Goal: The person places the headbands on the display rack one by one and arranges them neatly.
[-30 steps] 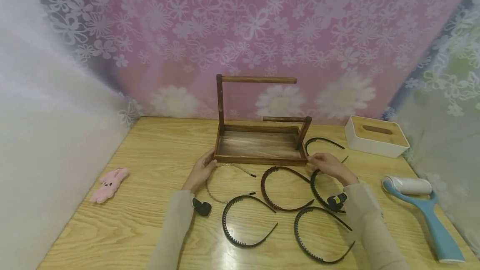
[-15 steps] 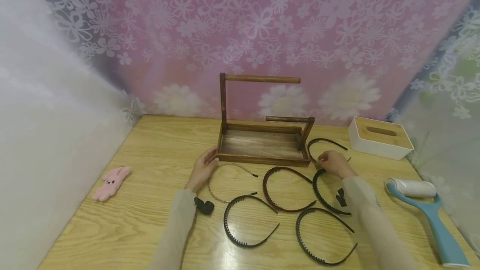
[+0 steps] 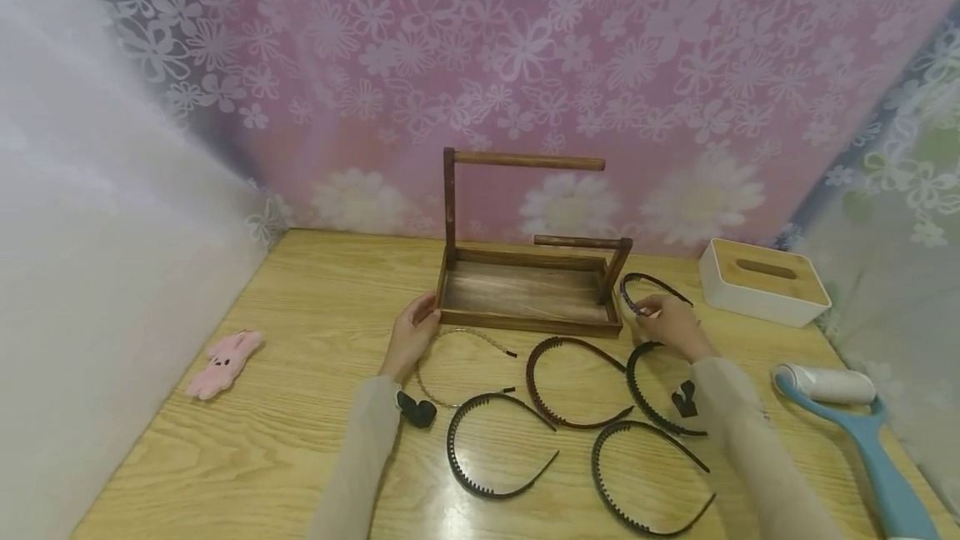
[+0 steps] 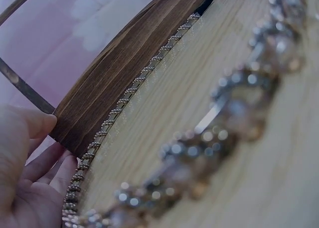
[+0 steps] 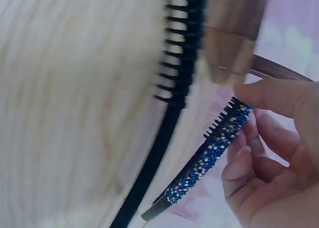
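Note:
At the front left corner of a dark wooden rack (image 3: 532,327) with two horizontal bars, my left hand (image 3: 412,332) holds the tray's edge, thumb in front. Beside that hand lies a beaded headband (image 4: 122,101). My right hand (image 3: 671,327) pinches a toothed headband covered in blue glitter (image 5: 207,155) between thumb and fingers, right of the rack. Its lower arm is partly hidden behind the hand. Under the right wrist lies a black toothed headband (image 3: 633,377), with a dark red one (image 3: 531,373) to its left.
Two more black toothed headbands, one left (image 3: 452,448) and one right (image 3: 597,469), lie nearer the front. A tissue box (image 3: 765,290) stands back right, a blue-handled lint roller (image 3: 862,423) at the right. A pink plush toy (image 3: 225,365) lies far left.
My right hand has left the rack's right corner, moved right and taken hold of the glitter headband, which now tilts up. The left hand stays at the left corner.

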Action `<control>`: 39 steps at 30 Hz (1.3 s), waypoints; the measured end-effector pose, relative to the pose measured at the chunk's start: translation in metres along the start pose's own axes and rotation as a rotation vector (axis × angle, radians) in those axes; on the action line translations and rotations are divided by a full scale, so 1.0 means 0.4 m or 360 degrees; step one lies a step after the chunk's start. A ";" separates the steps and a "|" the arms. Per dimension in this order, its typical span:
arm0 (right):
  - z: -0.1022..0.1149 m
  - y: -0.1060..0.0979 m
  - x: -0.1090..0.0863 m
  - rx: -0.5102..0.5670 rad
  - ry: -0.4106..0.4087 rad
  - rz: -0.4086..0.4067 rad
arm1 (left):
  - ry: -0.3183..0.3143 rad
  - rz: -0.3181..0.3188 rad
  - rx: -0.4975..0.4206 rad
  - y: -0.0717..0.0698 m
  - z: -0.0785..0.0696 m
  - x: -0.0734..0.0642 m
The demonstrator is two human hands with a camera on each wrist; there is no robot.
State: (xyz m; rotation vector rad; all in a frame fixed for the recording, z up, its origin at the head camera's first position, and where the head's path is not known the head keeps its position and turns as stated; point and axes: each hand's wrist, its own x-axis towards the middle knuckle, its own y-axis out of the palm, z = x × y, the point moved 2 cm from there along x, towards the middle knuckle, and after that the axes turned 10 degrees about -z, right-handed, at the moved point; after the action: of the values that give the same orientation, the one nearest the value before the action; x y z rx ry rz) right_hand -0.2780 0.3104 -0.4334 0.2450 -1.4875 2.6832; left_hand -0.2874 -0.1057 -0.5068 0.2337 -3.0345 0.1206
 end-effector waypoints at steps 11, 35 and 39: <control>0.044 -0.095 -0.010 0.0556 0.0341 -0.0088 | -0.0004 -0.0014 0.0025 -0.002 0.001 -0.001; 0.344 -0.263 0.115 0.1573 0.0283 -0.0321 | 0.0018 -0.0004 0.0003 -0.005 0.002 0.001; 0.381 -0.231 0.156 0.1481 0.0284 -0.0274 | 0.0021 -0.0024 0.0015 -0.003 0.012 0.006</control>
State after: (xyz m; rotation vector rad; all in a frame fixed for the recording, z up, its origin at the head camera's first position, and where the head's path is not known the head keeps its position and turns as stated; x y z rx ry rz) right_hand -0.3109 0.2290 -0.2660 0.1471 -0.0845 2.9235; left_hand -0.2901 -0.1078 -0.5112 0.2555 -3.0189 0.1351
